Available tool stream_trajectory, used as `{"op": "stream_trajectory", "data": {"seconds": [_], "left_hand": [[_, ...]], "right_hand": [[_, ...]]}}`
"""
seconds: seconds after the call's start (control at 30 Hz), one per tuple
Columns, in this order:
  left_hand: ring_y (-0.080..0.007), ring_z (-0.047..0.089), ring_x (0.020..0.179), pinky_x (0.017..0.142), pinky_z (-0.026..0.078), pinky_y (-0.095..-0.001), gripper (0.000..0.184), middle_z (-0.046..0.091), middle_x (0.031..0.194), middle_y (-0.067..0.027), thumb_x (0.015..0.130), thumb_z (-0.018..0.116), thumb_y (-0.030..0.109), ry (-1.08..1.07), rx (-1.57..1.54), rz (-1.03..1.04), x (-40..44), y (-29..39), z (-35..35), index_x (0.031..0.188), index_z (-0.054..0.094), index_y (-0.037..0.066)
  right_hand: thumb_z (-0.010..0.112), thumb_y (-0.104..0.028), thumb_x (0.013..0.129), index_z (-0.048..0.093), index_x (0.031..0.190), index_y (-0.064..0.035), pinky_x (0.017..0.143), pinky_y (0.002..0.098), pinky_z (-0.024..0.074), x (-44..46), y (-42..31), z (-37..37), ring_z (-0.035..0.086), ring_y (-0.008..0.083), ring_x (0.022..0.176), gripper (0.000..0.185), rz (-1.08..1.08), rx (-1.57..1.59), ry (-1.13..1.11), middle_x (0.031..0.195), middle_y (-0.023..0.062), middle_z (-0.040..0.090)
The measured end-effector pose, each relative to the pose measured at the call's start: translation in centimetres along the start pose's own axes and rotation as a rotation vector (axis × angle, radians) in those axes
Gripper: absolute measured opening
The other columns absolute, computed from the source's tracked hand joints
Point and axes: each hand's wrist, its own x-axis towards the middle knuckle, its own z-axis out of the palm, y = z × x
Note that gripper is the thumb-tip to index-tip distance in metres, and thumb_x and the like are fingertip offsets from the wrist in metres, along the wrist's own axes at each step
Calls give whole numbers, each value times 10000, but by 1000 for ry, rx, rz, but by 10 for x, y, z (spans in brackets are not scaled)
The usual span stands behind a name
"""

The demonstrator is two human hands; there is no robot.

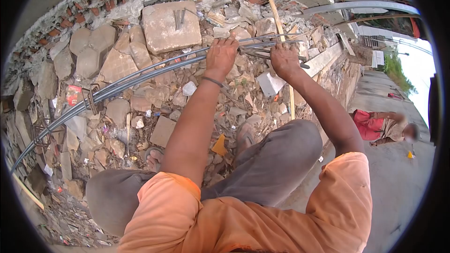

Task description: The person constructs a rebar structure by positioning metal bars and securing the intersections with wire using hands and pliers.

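Observation:
A bundle of long steel rods (pixel 136 76) curves from the lower left to the upper middle, above the rubble. My left hand (pixel 222 57) is closed over the rods, its fingers wrapped across them. Just to the right, my right hand (pixel 286 61) is closed round the handles of a pair of pincers (pixel 255 53). The pincers' jaw end lies at the rods, near my left fingers; whether it bites on wire I cannot tell. Bent square steel stirrups (pixel 90 100) hang round the rods at the left.
Broken bricks and stone pieces cover the ground beneath my feet. A concrete slab (pixel 171 27) with short metal rods (pixel 179 19) on it lies beyond the bundle. A thin wooden strip (pixel 276 16) and a board (pixel 323 61) lie right. A person (pixel 384 126) is on the pavement.

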Motion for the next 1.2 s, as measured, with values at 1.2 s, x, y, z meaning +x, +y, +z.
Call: {"op": "stream_trajectory", "data": {"seconds": [1.2], "left_hand": [[-203, 640, 1021, 870, 476, -367, 283, 592, 1332, -26, 825, 637, 167, 59, 105, 103, -2, -5, 5, 1104, 666, 128]], "right_hand": [[687, -317, 871, 621, 926, -15, 590, 421, 538, -12, -14, 62, 671, 255, 653, 314, 2, 1802, -1094, 700, 84, 616]]}}
